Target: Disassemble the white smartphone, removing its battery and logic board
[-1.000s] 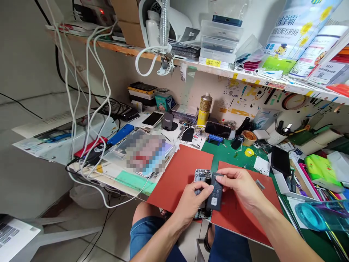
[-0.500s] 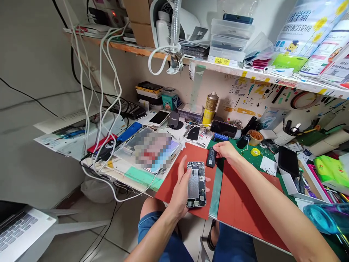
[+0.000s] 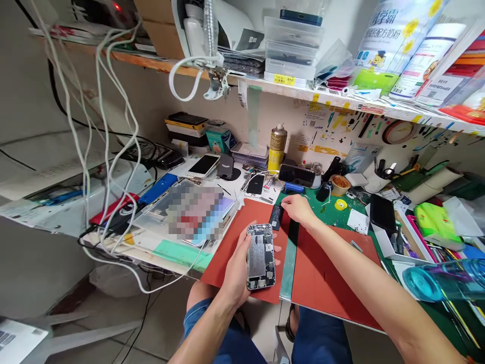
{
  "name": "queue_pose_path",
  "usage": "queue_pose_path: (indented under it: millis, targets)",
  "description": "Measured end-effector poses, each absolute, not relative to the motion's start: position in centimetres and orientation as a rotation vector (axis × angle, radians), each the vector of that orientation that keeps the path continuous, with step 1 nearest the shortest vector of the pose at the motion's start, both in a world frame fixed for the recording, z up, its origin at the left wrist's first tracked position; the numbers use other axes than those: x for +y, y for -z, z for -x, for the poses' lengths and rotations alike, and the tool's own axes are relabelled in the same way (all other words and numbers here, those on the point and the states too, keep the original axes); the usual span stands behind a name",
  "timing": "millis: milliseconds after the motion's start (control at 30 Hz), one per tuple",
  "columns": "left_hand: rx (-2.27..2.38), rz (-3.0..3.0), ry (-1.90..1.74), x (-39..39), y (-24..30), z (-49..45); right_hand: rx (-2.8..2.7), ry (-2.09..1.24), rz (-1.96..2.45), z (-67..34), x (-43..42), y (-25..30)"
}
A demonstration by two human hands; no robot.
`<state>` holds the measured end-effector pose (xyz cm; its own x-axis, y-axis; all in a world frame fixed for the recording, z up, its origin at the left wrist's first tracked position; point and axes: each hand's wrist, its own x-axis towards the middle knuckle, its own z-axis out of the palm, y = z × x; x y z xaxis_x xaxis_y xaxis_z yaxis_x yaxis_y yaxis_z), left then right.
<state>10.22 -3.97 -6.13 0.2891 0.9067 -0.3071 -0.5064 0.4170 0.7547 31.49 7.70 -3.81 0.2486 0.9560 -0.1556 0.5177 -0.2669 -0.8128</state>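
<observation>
In my left hand [image 3: 235, 268] is an opened smartphone [image 3: 260, 260], its inner boards and bare silver battery bay facing up. The thumb lies along the phone's left edge and the fingertips show past its right edge. Just beyond the phone, a flat black phone battery [image 3: 277, 218] with small white print is over the red mat [image 3: 333, 273]. My right hand [image 3: 298, 208] has its fingers pinched together at the battery's upper right corner. The exact contact there is too small to make out.
Behind the hands are a phone on a blue stand [image 3: 296, 176], a yellow spray can [image 3: 277, 149] and a white phone [image 3: 204, 165]. A clear plastic case [image 3: 151, 215] lies left. At right are a tool box [image 3: 401, 247] and a blue bottle [image 3: 443, 280]. A loaded shelf [image 3: 341, 98] hangs above.
The view has swung slightly to the right. My right fingers have shifted from the battery's right side toward its upper corner. The opened smartphone stays in my left hand.
</observation>
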Motion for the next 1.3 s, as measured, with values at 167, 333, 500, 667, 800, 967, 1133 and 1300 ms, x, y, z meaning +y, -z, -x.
queue_pose_path:
  millis: [167,333,500,667,800,967,1133,1300]
  targets:
    - [0.821,-0.534,-1.023,-3.5,5.2,-10.7,-1.332,-0.891,1.756,-31.7,-0.3,2.4]
    - [0.806,-0.432,-0.93,-2.8,4.1,-13.1,-1.133,-1.425,1.518,-30.9,-9.1,3.3]
    - [0.641,-0.513,-0.817,-1.5,3.4,-17.3,-0.949,-1.565,1.308,-32.2,-11.6,4.2]
    - [0.616,-0.926,-0.658,3.4,3.6,-20.9,-0.912,-1.384,1.421,-35.7,-12.4,5.5]
    - [0.615,-1.219,-0.425,7.1,4.5,-22.3,-0.894,-1.324,1.519,-37.4,-13.0,7.1]
    - [0.612,-1.285,-0.405,7.6,5.6,-22.0,-0.905,-1.281,1.601,-37.8,-13.2,8.0]
    - [0.653,-1.413,-0.384,7.4,5.6,-21.1,-0.941,-1.215,1.658,-37.6,-13.2,7.8]
    - [0.688,-1.493,-0.33,7.8,5.6,-21.1,-0.969,-1.198,1.676,-37.4,-13.1,7.5]
